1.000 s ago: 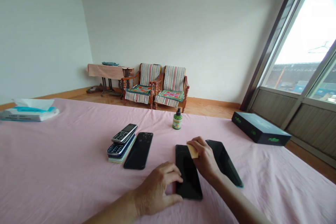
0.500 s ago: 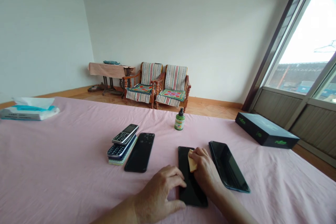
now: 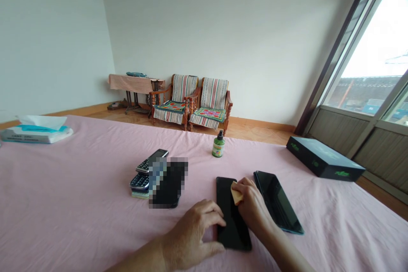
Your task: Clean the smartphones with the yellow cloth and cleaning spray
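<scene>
A black phone [image 3: 234, 229] lies flat on the pink cloth in front of me. My left hand [image 3: 196, 231] touches its left edge with spread fingers and holds nothing. Pinched in my right hand [image 3: 253, 204] is a yellow cloth [image 3: 236, 195], resting against the upper right part of that phone's screen. Right of my right hand lies another dark phone or tablet [image 3: 279, 202]. To the left, a black phone [image 3: 168, 185], partly pixelated, is beside a stack of keypad phones [image 3: 142, 180]. A green spray bottle [image 3: 218, 145] stands upright beyond the middle phone.
A tissue pack [image 3: 38, 134] sits at the far left of the pink cloth [image 3: 79, 221]. At the right is a black box [image 3: 325, 159]. Two wooden chairs [image 3: 208, 104] and a small covered table [image 3: 130, 85] stand by the back wall.
My right hand and the yellow cloth have shifted slightly to the right on the phone. My left hand stays at the phone's left edge.
</scene>
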Available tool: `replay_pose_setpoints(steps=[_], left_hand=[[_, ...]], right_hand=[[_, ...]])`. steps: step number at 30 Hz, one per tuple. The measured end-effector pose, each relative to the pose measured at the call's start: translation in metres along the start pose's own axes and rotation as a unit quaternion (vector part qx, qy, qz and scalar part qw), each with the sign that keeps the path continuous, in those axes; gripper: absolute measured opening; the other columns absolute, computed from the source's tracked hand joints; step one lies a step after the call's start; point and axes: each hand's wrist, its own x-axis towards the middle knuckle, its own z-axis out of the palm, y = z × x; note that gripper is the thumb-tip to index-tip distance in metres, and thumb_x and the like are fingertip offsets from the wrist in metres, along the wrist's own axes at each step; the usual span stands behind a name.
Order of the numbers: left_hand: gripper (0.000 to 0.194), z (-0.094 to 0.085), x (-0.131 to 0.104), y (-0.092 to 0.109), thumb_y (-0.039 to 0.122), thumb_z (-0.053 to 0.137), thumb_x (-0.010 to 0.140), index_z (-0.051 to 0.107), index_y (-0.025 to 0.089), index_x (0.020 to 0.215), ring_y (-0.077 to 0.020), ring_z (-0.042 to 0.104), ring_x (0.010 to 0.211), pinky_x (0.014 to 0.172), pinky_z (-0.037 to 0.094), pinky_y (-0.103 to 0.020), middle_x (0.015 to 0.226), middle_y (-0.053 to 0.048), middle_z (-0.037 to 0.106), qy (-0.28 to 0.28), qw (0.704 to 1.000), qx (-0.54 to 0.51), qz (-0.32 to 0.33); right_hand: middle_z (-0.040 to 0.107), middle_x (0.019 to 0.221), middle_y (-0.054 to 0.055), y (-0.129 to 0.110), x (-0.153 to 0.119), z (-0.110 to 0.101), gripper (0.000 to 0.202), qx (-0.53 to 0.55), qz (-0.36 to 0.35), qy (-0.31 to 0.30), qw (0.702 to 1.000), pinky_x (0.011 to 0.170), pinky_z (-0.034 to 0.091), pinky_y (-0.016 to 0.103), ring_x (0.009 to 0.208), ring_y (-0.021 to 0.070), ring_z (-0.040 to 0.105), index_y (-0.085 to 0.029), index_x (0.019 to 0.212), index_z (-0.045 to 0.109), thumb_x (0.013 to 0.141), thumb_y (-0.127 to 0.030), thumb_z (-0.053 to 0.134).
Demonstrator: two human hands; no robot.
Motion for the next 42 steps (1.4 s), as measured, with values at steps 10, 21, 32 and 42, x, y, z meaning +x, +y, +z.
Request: replay_pose_setpoints(steps=[10, 21, 32, 42], left_hand=[[0.04, 0.001, 0.0, 0.0, 0.016, 0.081, 0.064, 0.066, 0.022, 0.1, -0.0224, 0.054, 0.106, 0.096, 0.042, -0.034, 0.114, -0.006, 0.057, 0.011, 1.0, -0.022, -0.018], [0.036, 0.002, -0.001, 0.005, 0.013, 0.081, 0.062, 0.066, 0.022, 0.093, -0.0214, 0.054, 0.106, 0.096, 0.042, -0.032, 0.113, -0.005, 0.057, 0.015, 0.999, -0.016, -0.044], [0.034, 0.001, 0.0, 0.007, 0.015, 0.082, 0.063, 0.067, 0.022, 0.093, -0.0219, 0.054, 0.104, 0.094, 0.043, -0.032, 0.109, -0.004, 0.058, 0.015, 0.999, -0.01, -0.044], [0.034, 0.003, 0.0, 0.005, 0.014, 0.082, 0.063, 0.068, 0.021, 0.093, -0.0217, 0.054, 0.104, 0.094, 0.043, -0.032, 0.109, -0.005, 0.059, 0.02, 0.999, -0.002, -0.041]], right_hand=[[0.06, 0.078, 0.005, 0.007, 0.006, 0.002, 0.034, 0.009, -0.006, 0.01, 1.0, 0.07, 0.041, 0.027, 0.08, 0.0202, 0.054, -0.021, 0.072, 0.066, 0.069, 0.003, 0.042], [0.065, 0.097, 0.007, -0.015, 0.022, 0.023, 0.037, 0.065, -0.036, -0.02, 0.997, 0.081, 0.041, 0.026, 0.094, 0.0201, 0.053, -0.019, 0.084, 0.071, 0.073, 0.003, 0.043], [0.064, 0.098, 0.008, -0.019, 0.019, 0.02, 0.037, 0.037, -0.016, -0.029, 0.999, 0.082, 0.039, 0.027, 0.092, 0.0211, 0.051, -0.018, 0.088, 0.07, 0.075, 0.002, 0.041], [0.064, 0.101, 0.009, -0.013, 0.022, 0.026, 0.04, 0.052, -0.016, -0.018, 0.998, 0.085, 0.04, 0.028, 0.096, 0.0218, 0.05, -0.018, 0.093, 0.07, 0.075, 0.002, 0.04]])
